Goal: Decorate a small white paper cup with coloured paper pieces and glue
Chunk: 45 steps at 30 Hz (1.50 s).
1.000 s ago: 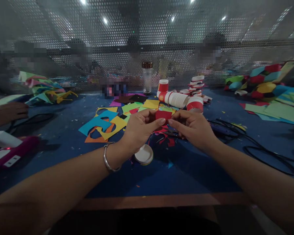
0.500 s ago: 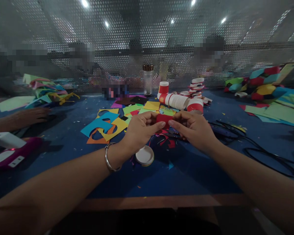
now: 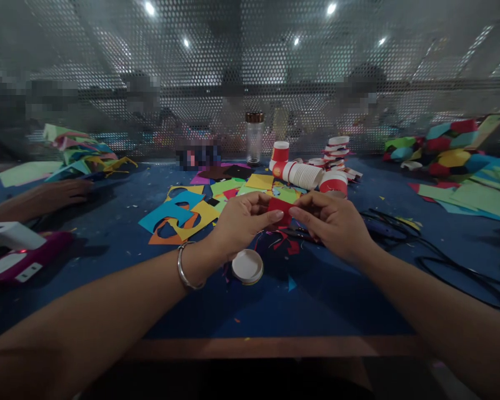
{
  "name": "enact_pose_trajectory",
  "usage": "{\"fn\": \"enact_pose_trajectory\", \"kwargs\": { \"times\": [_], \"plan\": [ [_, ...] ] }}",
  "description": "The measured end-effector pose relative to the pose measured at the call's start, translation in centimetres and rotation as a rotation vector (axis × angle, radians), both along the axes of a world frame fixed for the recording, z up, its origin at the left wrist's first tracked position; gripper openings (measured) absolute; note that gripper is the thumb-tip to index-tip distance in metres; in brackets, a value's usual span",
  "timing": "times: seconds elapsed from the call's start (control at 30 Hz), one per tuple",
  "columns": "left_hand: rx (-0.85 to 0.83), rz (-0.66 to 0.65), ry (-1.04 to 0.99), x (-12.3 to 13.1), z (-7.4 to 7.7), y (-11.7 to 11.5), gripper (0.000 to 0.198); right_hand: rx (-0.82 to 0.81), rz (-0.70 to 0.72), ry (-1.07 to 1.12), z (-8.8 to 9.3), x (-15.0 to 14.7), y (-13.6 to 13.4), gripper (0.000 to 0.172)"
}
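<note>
A small piece of red paper (image 3: 280, 212) is held up above the table between my two hands. My left hand (image 3: 245, 222), with a silver bangle at the wrist, pinches its left side between thumb and fingers. On its right edge, the thumb and fingers of my right hand (image 3: 333, 221) are closed. Below them lie red paper scraps (image 3: 290, 246) and a dark tool, partly hidden by my right hand. A round white lid-like piece (image 3: 247, 266) rests nearer to me. Colored sheets with round holes, among them a blue one (image 3: 170, 210), lie left of my hands.
Behind my hands stand red and white paper cups (image 3: 302, 173) and a clear bottle (image 3: 255, 139). A black cable (image 3: 450, 264) loops at right. At left are a purple power strip (image 3: 52, 253) and another person's hand (image 3: 69, 193). Paper piles (image 3: 479, 191) lie at both sides.
The red paper has tilted slightly between my fingers, and my right hand has shifted a little. Both hands keep hold of it. The whole view has moved slightly.
</note>
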State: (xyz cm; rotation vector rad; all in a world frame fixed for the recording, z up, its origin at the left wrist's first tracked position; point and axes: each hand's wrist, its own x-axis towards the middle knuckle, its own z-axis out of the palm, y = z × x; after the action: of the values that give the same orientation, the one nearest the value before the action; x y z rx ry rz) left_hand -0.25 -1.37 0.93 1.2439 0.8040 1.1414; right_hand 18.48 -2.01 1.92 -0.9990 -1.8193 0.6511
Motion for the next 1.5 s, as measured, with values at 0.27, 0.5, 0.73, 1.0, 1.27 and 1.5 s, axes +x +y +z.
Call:
{"fn": "enact_pose_trajectory", "kwargs": {
  "times": [0.27, 0.5, 0.73, 1.0, 1.27, 1.5],
  "plan": [
    [-0.184, -0.158, 0.053, 0.0, 0.0, 0.0, 0.018, -0.004, 0.011, -0.046, 0.2, 0.1, 0.1, 0.024],
    [-0.215, -0.218, 0.118, -0.1, -0.2, 0.3, 0.016, -0.09, 0.006, -0.004, 0.4, 0.0, -0.1, 0.028],
    [0.014, -0.144, 0.252, -0.2, 0.5, 0.3, 0.021, -0.198, 0.023, 0.097, 0.2, 0.1, 0.0, 0.029],
    [0.103, -0.157, 0.282, -0.4, 0.8, 0.2, 0.008, -0.262, 0.041, 0.164, 0.4, 0.0, -0.3, 0.037],
    [0.017, -0.212, 0.182, -0.5, 0.5, 0.3, 0.016, -0.278, 0.064, 0.193, 0.4, 0.0, -0.4, 0.038],
    [-0.122, -0.28, 0.008, -1.0, 0.4, 0.6, 0.023, -0.312, 0.039, 0.246, 0.4, 0.3, -0.4, 0.036]
  ]
}}
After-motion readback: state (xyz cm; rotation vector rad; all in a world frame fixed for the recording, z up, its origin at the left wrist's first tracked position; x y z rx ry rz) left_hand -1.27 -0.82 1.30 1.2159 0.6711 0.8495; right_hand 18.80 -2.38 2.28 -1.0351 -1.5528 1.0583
